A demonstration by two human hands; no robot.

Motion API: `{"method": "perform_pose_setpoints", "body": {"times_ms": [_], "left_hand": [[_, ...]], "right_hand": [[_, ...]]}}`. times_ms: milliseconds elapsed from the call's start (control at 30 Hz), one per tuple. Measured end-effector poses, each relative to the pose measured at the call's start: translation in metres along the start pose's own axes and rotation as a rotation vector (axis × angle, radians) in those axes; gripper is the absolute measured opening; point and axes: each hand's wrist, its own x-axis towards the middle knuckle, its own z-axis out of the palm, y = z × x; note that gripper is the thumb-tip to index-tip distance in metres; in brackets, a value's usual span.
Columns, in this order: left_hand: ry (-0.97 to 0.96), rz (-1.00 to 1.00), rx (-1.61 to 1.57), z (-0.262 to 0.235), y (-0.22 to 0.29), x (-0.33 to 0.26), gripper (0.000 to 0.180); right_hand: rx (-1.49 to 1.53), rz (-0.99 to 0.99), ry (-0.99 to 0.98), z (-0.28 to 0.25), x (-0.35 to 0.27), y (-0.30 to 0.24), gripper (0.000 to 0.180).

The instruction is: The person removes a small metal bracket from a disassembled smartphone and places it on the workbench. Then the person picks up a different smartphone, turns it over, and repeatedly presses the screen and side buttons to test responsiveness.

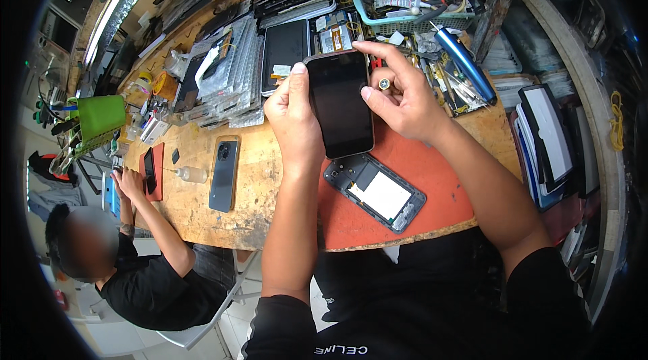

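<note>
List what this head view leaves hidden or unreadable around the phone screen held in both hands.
- Back of the phone screen: faces away from the camera.
- Left hand fingers: behind the screen.
- Basket contents: too small and cluttered.
- Open phone frame parts: too small.

From my head camera, the phone screen (339,103) hides my left hand's (293,117) fingers and part of my right palm (401,100). The green basket's (405,21) contents are too jumbled to sort, perhaps tubes. The co-worker's far hand (127,181) partly covers a small device.
</note>
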Motion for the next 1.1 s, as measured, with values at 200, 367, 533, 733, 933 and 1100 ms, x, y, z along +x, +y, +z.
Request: {"method": "perform_pose_setpoints", "body": {"times_ms": [200,367,533,733,933,1100], "left_hand": [[0.003,-0.006,0.011,-0.004,-0.003,0.003,0.032],[-0.031,-0.008,-0.003,-0.007,-0.002,0.001,0.032],[-0.018,0.014,-0.012,-0.003,-0.002,0.003,0.034],[-0.001,0.005,0.007,-0.003,-0.001,0.001,0.035],[-0.027,-0.006,-0.003,-0.005,0.002,0.002,0.032],[0.02,0.025,0.007,0.001,0.001,0.001,0.037]], "right_hand": [[-0.013,0.011,-0.025,-0.002,0.0,0.0,0.064],[-0.006,0.052,-0.051,-0.004,-0.002,-0.004,0.065],[-0.004,0.068,-0.06,-0.004,0.0,-0.009,0.066],[-0.019,0.025,-0.078,-0.006,-0.004,-0.009,0.065],[0.008,-0.008,-0.034,-0.002,0.002,-0.003,0.068],[-0.045,0.019,-0.071,-0.005,-0.001,-0.008,0.068]]}}
